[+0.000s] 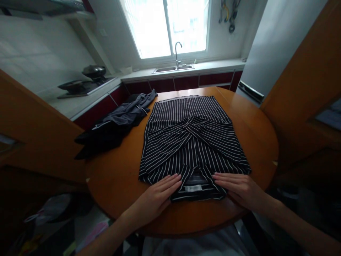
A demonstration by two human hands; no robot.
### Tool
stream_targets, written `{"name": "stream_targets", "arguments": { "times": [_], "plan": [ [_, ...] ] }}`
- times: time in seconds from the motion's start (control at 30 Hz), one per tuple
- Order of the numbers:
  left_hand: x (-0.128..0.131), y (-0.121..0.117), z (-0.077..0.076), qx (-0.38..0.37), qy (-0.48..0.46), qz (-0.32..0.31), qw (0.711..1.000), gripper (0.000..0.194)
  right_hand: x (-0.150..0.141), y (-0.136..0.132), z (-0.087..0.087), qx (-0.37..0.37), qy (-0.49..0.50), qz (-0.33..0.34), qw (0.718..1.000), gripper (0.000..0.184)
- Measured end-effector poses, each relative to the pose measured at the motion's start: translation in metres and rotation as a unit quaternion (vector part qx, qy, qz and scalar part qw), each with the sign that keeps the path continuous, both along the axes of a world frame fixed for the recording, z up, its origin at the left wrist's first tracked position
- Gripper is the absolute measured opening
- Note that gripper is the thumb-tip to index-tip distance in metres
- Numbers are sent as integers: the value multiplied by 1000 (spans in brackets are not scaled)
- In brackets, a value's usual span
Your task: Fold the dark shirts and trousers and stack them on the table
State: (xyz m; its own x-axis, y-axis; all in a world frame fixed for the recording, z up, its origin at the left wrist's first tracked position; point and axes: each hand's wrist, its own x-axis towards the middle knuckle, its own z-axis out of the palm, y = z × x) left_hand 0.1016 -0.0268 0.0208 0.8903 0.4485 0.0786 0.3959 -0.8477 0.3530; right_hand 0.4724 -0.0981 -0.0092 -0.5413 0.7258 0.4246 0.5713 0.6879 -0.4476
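A black shirt with white stripes (191, 142) lies flat on the round wooden table (117, 177), its sleeves folded across the middle and its collar nearest me. My left hand (160, 192) rests flat on the shirt's near left corner, fingers stretched out. My right hand (239, 188) lies flat on the near right corner beside the collar, fingers also extended. A white label (194, 187) shows between my two hands.
A pile of dark grey and black clothes (114, 124) lies at the table's far left edge. Beyond stand a counter with a sink and tap (176, 64) under a window, a stove with pans (85, 81), and wooden panels on both sides.
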Motion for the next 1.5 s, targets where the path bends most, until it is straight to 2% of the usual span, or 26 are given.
{"name": "stream_targets", "arguments": {
  "times": [0.17, 0.3, 0.4, 0.5, 0.63, 0.83, 0.93, 1.0, 1.03, 1.13, 1.2, 1.27, 1.33, 1.4, 1.5],
  "plan": [
    [-2, 4, 1, -31, -69, 29, 997, 59, -1, -1, 5, -78, 41, -64, 994, 45],
    [4, 17, 16, -144, -70, 126, 979, 37, -4, 11, 15, -167, 75, -161, 970, 30],
    [15, 39, 30, -196, -68, 192, 959, 26, -5, 28, 20, -187, 125, -193, 955, 26],
    [25, 63, 37, -174, -77, 223, 956, 28, -9, 47, 21, -161, 149, -234, 947, 29],
    [34, 83, 32, -128, -60, 233, 962, 32, -17, 63, 22, -123, 95, -295, 943, 40],
    [34, 87, 14, -92, -9, 269, 959, 45, -19, 67, 8, -64, -49, -306, 949, 36],
    [32, 83, 16, 13, -53, 277, 959, 40, -17, 62, 5, 2, -106, -329, 938, 32],
    [35, 76, 21, 101, -88, 247, 960, 38, -21, 59, 10, 54, -108, -336, 934, 33],
    [37, 71, 23, 128, -91, 210, 965, 40, -24, 58, 13, 72, -101, -330, 936, 34],
    [48, 57, 22, 137, -38, 67, 988, 50, -41, 56, 21, 85, -94, -253, 959, 43],
    [55, 53, 13, 118, 16, 15, 993, 62, -50, 57, 19, 76, -122, -184, 972, 51],
    [56, 54, 3, 95, 51, 2, 994, 72, -54, 58, 11, 57, -156, -142, 976, 60],
    [53, 59, -5, 75, 66, -4, 995, 76, -52, 58, 1, 31, -176, -129, 976, 67],
    [47, 62, -7, 61, 68, -8, 996, 76, -46, 57, -6, 15, -176, -128, 976, 70],
    [34, 61, -2, 54, 62, -2, 997, 72, -38, 51, -5, 20, -161, -134, 978, 70]
  ]
}}
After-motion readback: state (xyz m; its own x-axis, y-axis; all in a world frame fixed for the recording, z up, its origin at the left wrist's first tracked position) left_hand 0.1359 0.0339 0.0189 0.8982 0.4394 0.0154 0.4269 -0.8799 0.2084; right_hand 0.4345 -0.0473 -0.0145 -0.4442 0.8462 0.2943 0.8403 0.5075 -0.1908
